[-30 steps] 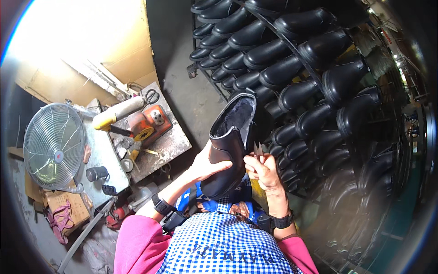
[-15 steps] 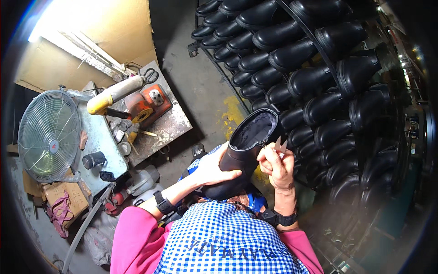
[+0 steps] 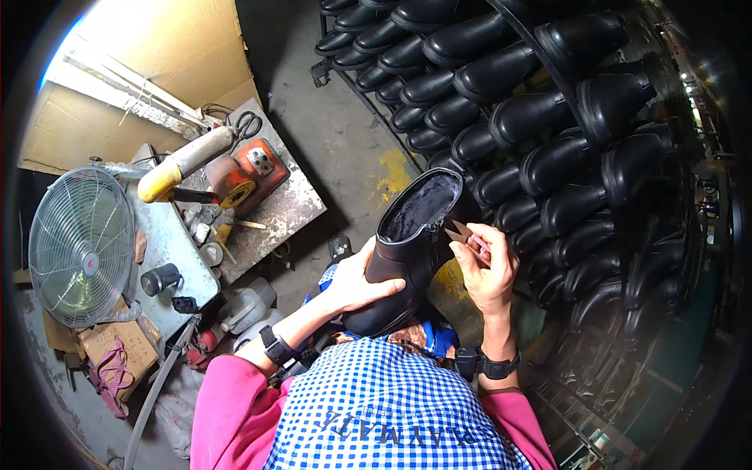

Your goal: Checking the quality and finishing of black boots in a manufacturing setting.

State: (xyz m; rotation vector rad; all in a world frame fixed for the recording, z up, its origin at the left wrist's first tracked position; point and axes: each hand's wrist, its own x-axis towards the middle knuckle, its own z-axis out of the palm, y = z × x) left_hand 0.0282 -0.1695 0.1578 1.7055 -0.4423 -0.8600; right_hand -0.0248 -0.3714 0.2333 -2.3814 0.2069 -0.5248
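A black boot (image 3: 403, 262) with a dark fuzzy lining stands over my lap, its top opening tilted up toward me. My left hand (image 3: 362, 282) is closed round the shaft's left side, the thumb lying across its near face. On the other side, my right hand (image 3: 489, 270) grips a pair of thread snips (image 3: 460, 234) with pinkish handles. The two pointed blades are apart and close to the boot's right rim, where a rough bit of edge shows. From this angle I cannot tell whether the tips touch the boot.
Racks of black boots (image 3: 540, 110) fill the right and far side. To the left are a wire fan (image 3: 82, 247), a black mug (image 3: 160, 278) on a pale table, and an orange grinding machine (image 3: 247, 176) on a worn bench. Scissors (image 3: 248, 124) lie at that bench's far corner.
My right hand has turned, and the snips' blades now point left toward the boot's rim instead of upward. The boot has shifted slightly left and up in the picture, still in my left hand.
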